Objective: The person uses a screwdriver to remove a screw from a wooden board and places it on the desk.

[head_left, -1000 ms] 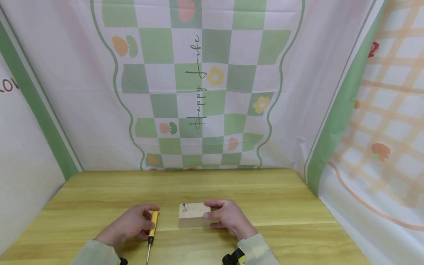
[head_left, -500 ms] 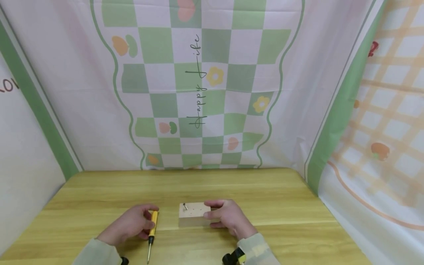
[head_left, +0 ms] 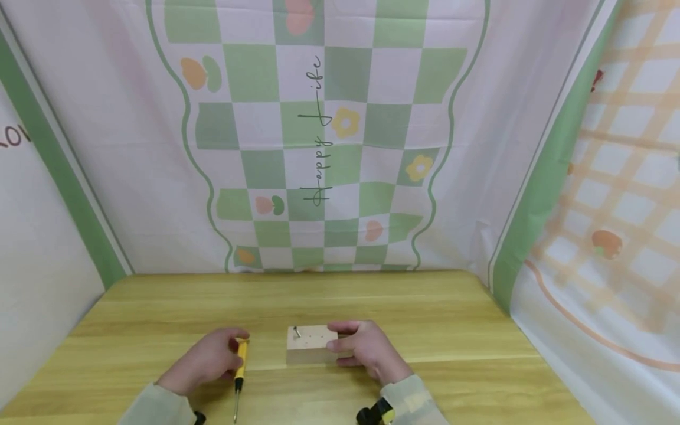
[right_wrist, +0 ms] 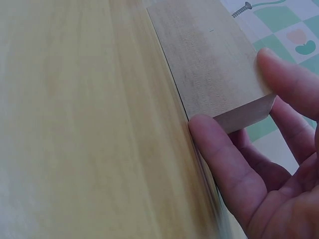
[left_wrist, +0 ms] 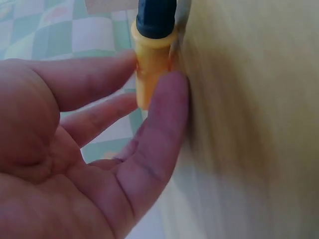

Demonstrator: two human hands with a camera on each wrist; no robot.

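Observation:
My left hand [head_left: 212,356] pinches a screwdriver [head_left: 241,361] by its yellow handle, the metal shaft pointing toward me. In the left wrist view, thumb and fingers lie on both sides of the yellow handle [left_wrist: 152,62], below its black collar. My right hand [head_left: 366,349] grips the right end of a pale wooden block [head_left: 313,354], which sits on the table. From the block's top left a screw [head_left: 297,332] sticks up at a tilt, and several small holes dot the top. The right wrist view shows the block [right_wrist: 209,59] between thumb and fingers, with the screw [right_wrist: 242,9] beyond it.
The wooden table [head_left: 414,301] spreads around both hands, its far edge against a printed cloth [head_left: 345,177] with green checks. Another cloth [head_left: 605,236] hangs at the right. A black device [head_left: 374,411] is strapped at the right wrist.
My left hand has shifted the screwdriver slightly to the left, with its handle deeper behind the fingers. The right hand, the block and the screw have stayed in place.

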